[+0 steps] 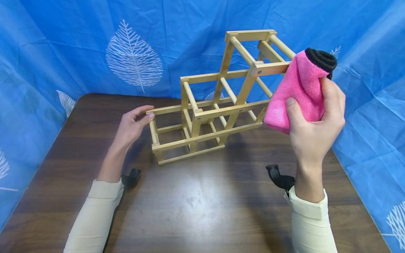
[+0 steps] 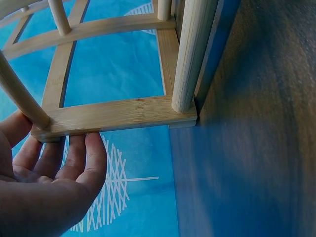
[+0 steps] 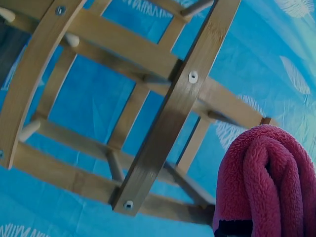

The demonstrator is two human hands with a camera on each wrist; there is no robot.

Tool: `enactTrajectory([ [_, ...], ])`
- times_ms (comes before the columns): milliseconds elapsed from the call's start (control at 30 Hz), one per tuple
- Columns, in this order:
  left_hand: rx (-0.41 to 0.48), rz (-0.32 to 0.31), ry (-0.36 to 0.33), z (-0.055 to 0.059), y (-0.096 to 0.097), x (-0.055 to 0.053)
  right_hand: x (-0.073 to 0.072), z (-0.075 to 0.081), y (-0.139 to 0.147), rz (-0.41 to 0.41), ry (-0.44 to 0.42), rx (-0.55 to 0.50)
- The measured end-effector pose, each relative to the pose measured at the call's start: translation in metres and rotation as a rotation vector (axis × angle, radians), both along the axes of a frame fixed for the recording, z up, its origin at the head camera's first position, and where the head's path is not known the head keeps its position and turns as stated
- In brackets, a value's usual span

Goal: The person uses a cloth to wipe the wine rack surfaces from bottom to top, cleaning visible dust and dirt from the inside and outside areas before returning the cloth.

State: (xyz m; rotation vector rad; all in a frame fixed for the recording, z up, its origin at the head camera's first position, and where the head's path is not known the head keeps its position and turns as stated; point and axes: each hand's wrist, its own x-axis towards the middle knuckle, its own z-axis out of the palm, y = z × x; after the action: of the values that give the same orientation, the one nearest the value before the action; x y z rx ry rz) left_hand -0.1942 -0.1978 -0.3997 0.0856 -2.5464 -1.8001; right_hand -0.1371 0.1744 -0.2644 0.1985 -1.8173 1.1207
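A stepped wooden rack (image 1: 232, 117) of pale slats and round dowels stands over the table, rising to the right. At its low left corner, my left hand (image 1: 134, 124) grips the end, thumb on top; in the left wrist view the fingers (image 2: 94, 158) curl under the end slat (image 2: 118, 114). My right hand (image 1: 316, 119) holds a folded pink cloth (image 1: 299, 89) with a black edge, thumb in front. The cloth is at the rack's top right end and hides that corner. In the right wrist view the cloth (image 3: 266, 182) shows beside the rack's slats (image 3: 173, 108); the right fingers are hidden there.
The dark brown wooden table (image 1: 196, 211) lies beneath, with a bright light reflection near its middle. A blue sheet (image 1: 190, 42) with white leaf prints hangs behind and along the sides. Black straps (image 1: 280, 177) hang by both wrists.
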Motion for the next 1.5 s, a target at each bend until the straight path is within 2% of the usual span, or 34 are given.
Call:
enactTrajectory([
  [367, -0.002, 0.003, -0.001, 0.0, 0.001, -0.002, 0.006, -0.013, -0.031, 0.114, 0.087, 0.059],
  [633, 0.001, 0.003, 0.0, -0.001, 0.0, 0.0, 0.007, -0.023, -0.05, 0.17, 0.194, 0.108],
  [933, 0.007, 0.002, 0.029, 0.0, 0.001, 0.001, 0.003, -0.028, -0.054, 0.167, 0.265, 0.133],
  [1033, 0.003, -0.002, 0.025, 0.0, 0.001, 0.0, 0.001, -0.028, -0.053, 0.16, 0.339, 0.143],
  [1100, 0.002, -0.006, 0.022, -0.001, 0.001, 0.0, 0.0, -0.029, -0.052, 0.153, 0.388, 0.195],
  [1167, 0.0, -0.006, 0.019, -0.001, 0.0, 0.0, -0.001, -0.031, -0.05, 0.142, 0.402, 0.285],
  [1233, -0.003, -0.006, 0.018, -0.001, 0.0, 0.0, -0.001, -0.033, -0.047, 0.131, 0.362, 0.397],
  [1333, -0.002, -0.01, 0.018, -0.001, 0.0, 0.0, -0.001, -0.04, -0.041, 0.118, 0.236, 0.544],
  [1400, -0.001, -0.01, 0.02, -0.001, 0.0, 0.0, 0.0, -0.045, -0.038, 0.125, 0.172, 0.586],
  [1500, 0.001, -0.004, 0.024, -0.001, 0.0, 0.0, 0.001, -0.051, -0.037, 0.147, 0.116, 0.587],
])
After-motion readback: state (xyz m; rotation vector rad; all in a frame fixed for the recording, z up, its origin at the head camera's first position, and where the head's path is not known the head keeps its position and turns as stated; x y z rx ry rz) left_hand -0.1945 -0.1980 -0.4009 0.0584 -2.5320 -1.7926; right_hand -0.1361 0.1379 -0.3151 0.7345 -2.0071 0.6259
